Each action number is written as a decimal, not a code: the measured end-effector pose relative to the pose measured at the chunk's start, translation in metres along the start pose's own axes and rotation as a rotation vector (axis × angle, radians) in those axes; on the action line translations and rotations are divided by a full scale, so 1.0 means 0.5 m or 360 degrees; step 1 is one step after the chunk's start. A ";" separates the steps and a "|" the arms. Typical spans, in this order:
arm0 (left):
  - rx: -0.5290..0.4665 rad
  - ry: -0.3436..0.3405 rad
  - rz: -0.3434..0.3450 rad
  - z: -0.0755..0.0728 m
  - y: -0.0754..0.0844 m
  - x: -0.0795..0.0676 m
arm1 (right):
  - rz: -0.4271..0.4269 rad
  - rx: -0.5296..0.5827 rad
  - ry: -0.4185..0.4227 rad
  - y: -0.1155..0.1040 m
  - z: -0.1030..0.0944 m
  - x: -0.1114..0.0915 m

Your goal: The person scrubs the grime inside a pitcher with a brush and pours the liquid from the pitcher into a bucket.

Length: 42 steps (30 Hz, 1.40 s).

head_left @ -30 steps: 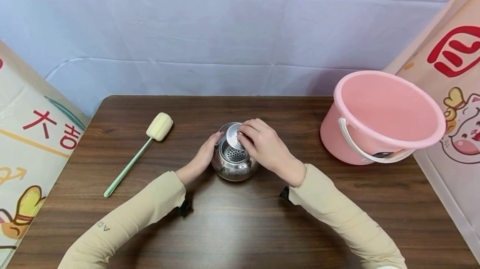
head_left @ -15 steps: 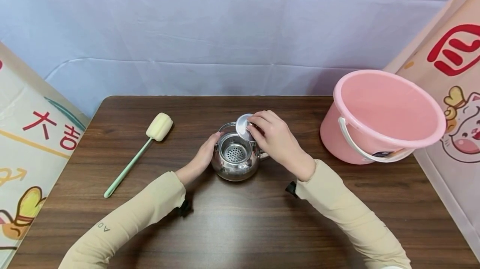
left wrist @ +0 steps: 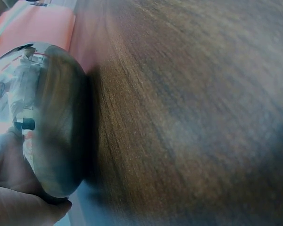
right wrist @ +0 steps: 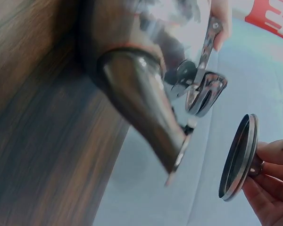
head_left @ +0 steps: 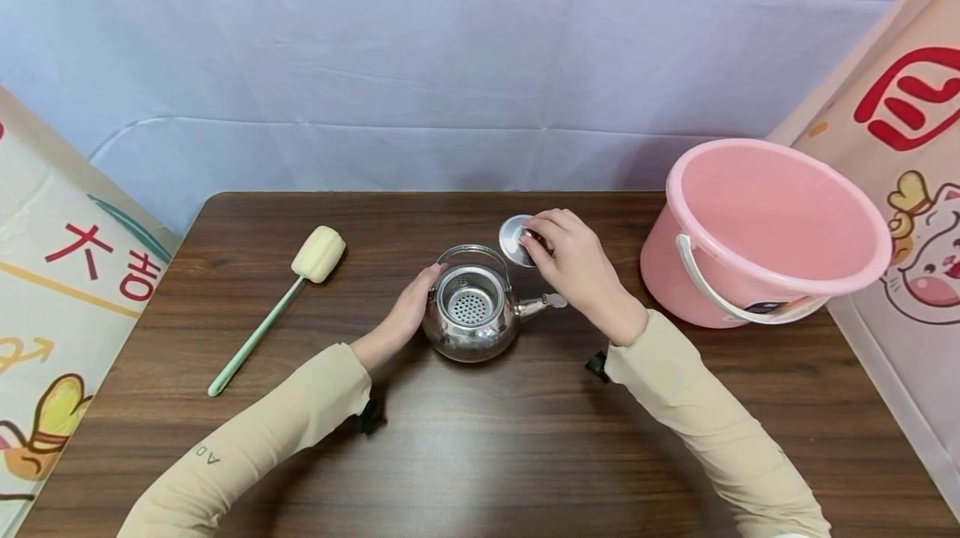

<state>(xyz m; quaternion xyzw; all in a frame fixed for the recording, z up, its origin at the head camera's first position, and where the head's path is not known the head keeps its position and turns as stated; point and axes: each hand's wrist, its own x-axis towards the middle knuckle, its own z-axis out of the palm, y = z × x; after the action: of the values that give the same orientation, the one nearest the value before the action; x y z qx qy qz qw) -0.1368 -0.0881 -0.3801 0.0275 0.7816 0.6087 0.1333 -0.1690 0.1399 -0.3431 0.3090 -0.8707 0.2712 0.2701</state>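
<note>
Standing upright near the middle of the table [head_left: 480, 463] in the head view, the kettle [head_left: 471, 346] is showing a squat, mirror-bright metal body, with a perforated strainer [head_left: 471, 306] sitting in its uncovered mouth and a thin hoop handle [head_left: 472, 249] leaning to the far side. The left hand [head_left: 401, 309] is lying along its flank with fingers extended, not wrapped; the right hand [head_left: 573, 263] is holding the lid [head_left: 514, 240] clear of the mouth, beyond the spout [head_left: 531, 306]. In the left wrist view, the body is curving smoothly and reflecting its surroundings; such metal is probably being stiff, sturdy and rather slippery, so a broad palm at the widest part is promising surer steadying than fingertips. Any water inside is escaping view, leaving the weight uncertain. In the right wrist view, the lid is presenting its thin rim and dark inner side, while finger and thumb are pinching its small knob [right wrist: 257, 165], seemingly the best hold for so light and rigid a disc. The spout is narrowing toward its flap [right wrist: 180, 155], a slight part probably deserving care.
</note>
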 end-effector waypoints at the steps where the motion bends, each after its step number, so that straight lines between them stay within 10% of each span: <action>1: -0.0004 -0.0001 0.0002 0.000 -0.001 0.000 | 0.0010 -0.0004 0.0000 0.003 0.000 -0.001; 11: -0.0026 -0.0020 0.0025 -0.003 -0.007 0.002 | 0.0048 -0.0042 0.0015 0.034 0.007 -0.008; 18: -0.0068 0.0012 0.0030 -0.002 -0.074 0.042 | 0.0083 -0.0062 -0.0027 0.051 0.012 -0.015; 42: -0.0010 0.0035 -0.0003 0.001 -0.072 0.045 | 0.0297 -0.0093 -0.0380 0.113 0.052 -0.051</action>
<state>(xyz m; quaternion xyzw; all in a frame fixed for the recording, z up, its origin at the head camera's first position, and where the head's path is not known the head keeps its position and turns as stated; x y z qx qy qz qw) -0.1540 -0.0922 -0.4185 0.0197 0.7812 0.6113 0.1253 -0.1984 0.1706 -0.3951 0.2488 -0.9291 0.2309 0.1471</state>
